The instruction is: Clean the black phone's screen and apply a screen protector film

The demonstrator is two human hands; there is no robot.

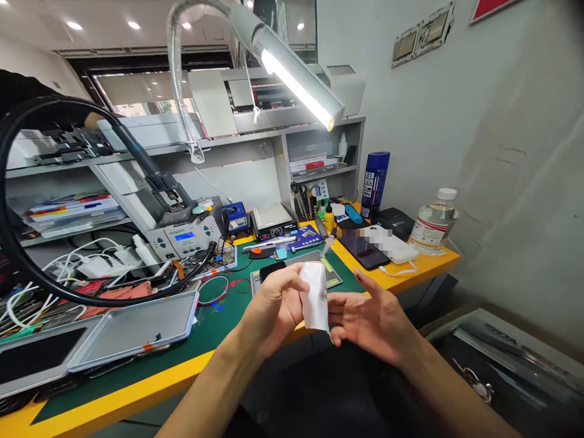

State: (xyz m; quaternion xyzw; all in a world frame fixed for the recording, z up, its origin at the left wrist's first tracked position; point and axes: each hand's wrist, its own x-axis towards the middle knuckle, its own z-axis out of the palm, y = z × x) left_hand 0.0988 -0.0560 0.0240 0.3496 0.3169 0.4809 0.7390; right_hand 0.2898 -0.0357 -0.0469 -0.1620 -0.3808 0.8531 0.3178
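Note:
My left hand (pixel 283 298) grips a white tissue (pixel 314 298), thumb on its near face. The tissue hangs upright over the front edge of the bench; whether anything is wrapped inside it cannot be seen. To its right is my right hand (pixel 371 316), palm turned inward, thumb raised and fingers apart. Its fingertips come close to the tissue's right edge, and I cannot tell whether they touch it. Just beyond the hands, a perforated metal plate (pixel 335 271) lies on the green mat (pixel 237 322), with a dark object (pixel 271 269) on its left part.
A grey tray (pixel 141 325) lies left on the yellow-edged bench. Behind are a soldering station (pixel 187 237), a hot plate (pixel 274 219) and a yellow bottle (pixel 328 218). At right are a dark phone (pixel 362 252) and a clear bottle (pixel 431 225). A lit lamp (pixel 296 79) hangs above.

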